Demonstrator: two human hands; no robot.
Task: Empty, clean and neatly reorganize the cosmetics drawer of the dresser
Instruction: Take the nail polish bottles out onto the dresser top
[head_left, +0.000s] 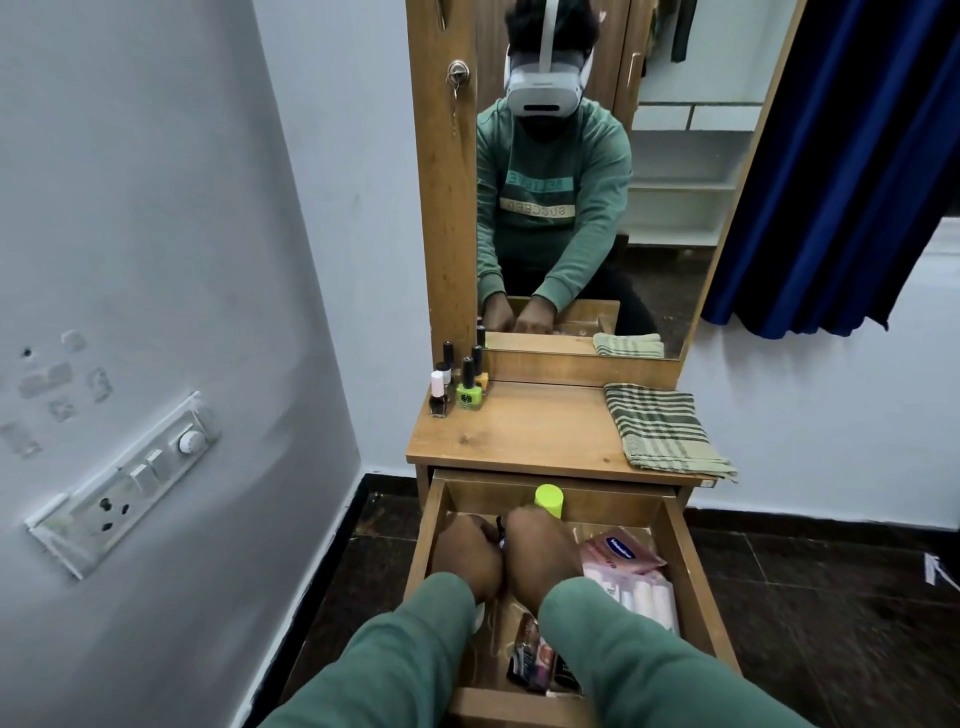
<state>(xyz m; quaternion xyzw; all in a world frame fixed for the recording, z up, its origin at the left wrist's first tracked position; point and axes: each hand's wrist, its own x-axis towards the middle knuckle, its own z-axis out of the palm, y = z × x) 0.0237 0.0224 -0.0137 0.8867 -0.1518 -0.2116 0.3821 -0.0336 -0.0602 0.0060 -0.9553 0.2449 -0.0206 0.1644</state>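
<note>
The cosmetics drawer (687, 571) stands pulled out under the wooden table (535, 431) of the dresser, and both hands reach into its far half side by side, knuckles up and nearly touching. The left hand (467, 556) and the right hand (543, 551) have their fingers curled down and out of sight, so whether either grip has closed on anything cannot be told. One yellow-green cap (549, 500) rises just behind the right hand, and a small dark item (500, 526) shows between the two hands. The green sleeves cover much of the drawer's middle. To the right of them lie one pink sachet (621, 553) and, just nearer, one pale pack of tubes (647, 597); a few dark packets (535, 654) lie near the drawer's front edge, too overlapped to count. On the table's back left corner stands a cluster of nail polish bottles (469, 397), at least four, the rear ones hiding each other. One folded striped cloth (665, 431) lies at the table's right edge, overhanging the front slightly. Behind stands the mirror (675, 182), with a key (457, 78) in the frame to its left. One switch panel (124, 483) is on the left wall, and a blue curtain (841, 156) hangs on the right.
</note>
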